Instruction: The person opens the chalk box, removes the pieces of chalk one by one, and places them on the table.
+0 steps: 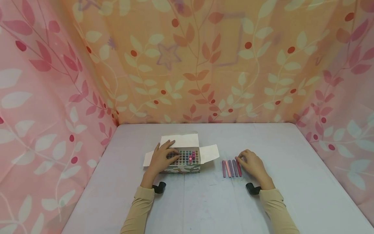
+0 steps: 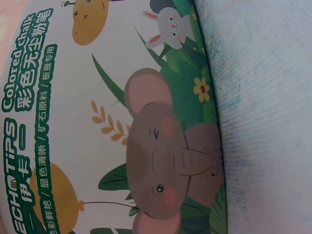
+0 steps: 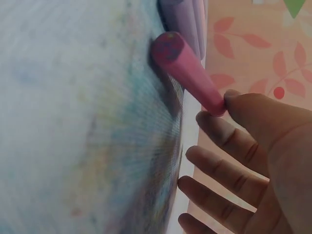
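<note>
A box of colored chalk (image 1: 179, 169) stands open on the table, rows of chalk ends showing inside, with a few pink sticks (image 1: 191, 158) rising above the others. My left hand (image 1: 160, 158) lies over the left part of the box, fingers spread and slightly bent above the chalk. In the left wrist view only the box's printed side (image 2: 156, 146), with an elephant and a rabbit, shows. To the right of the box, my right hand (image 1: 252, 162) pinches the far end of a deep pink chalk stick (image 3: 187, 68) between thumb and index finger; the other fingers are loosely extended.
Several purple and pink chalk sticks (image 1: 227, 169) lie side by side just left of the held one. White box flaps (image 1: 209, 154) stick out at the sides and back. Patterned curtains (image 1: 187, 65) enclose the white-covered table (image 1: 204, 208) at the back and both sides.
</note>
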Action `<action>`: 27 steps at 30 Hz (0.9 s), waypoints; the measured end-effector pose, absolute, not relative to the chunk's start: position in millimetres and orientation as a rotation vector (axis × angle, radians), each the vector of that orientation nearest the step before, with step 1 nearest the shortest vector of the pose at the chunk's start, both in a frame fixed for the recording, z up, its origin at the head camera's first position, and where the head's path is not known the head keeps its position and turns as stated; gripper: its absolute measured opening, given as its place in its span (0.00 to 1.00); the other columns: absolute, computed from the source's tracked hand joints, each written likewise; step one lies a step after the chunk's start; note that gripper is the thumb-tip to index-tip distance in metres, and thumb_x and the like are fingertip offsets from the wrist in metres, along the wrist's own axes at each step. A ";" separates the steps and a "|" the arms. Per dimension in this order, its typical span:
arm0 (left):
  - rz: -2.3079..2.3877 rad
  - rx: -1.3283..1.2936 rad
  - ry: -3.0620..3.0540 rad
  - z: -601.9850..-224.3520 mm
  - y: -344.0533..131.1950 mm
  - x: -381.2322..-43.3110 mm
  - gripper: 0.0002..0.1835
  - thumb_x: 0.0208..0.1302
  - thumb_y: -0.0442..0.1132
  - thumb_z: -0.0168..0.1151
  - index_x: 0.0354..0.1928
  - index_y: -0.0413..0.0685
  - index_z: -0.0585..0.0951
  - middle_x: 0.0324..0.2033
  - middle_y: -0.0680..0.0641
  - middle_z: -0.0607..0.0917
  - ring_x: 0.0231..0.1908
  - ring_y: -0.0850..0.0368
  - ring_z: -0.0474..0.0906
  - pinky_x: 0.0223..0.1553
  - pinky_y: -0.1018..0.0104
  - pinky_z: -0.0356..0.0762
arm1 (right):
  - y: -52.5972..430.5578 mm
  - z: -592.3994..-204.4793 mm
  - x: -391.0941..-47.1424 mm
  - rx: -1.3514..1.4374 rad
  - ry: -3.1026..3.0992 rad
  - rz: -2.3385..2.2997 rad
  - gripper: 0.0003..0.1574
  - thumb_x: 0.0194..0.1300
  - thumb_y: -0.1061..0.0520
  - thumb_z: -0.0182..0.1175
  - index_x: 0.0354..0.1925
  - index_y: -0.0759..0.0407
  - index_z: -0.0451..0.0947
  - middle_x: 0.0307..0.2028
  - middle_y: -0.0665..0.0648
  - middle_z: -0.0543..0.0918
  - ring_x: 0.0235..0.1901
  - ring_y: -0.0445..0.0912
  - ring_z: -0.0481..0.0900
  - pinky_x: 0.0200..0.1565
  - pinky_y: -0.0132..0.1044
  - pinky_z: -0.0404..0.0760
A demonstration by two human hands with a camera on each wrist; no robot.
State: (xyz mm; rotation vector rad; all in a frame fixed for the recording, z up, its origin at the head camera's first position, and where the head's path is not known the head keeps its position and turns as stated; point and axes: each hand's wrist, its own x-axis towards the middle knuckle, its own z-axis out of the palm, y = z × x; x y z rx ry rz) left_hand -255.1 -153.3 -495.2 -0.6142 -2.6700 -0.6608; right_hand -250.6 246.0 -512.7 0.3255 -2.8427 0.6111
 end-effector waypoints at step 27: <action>-0.675 -0.611 -2.683 -491.8 -152.6 -253.7 0.07 0.50 0.54 0.62 0.31 0.66 0.81 0.60 0.51 0.67 0.63 0.52 0.55 0.66 0.48 0.37 | 247.5 -513.5 -249.0 0.343 -2.878 0.654 0.10 0.54 0.48 0.60 0.29 0.53 0.78 0.41 0.58 0.76 0.41 0.55 0.72 0.35 0.50 0.75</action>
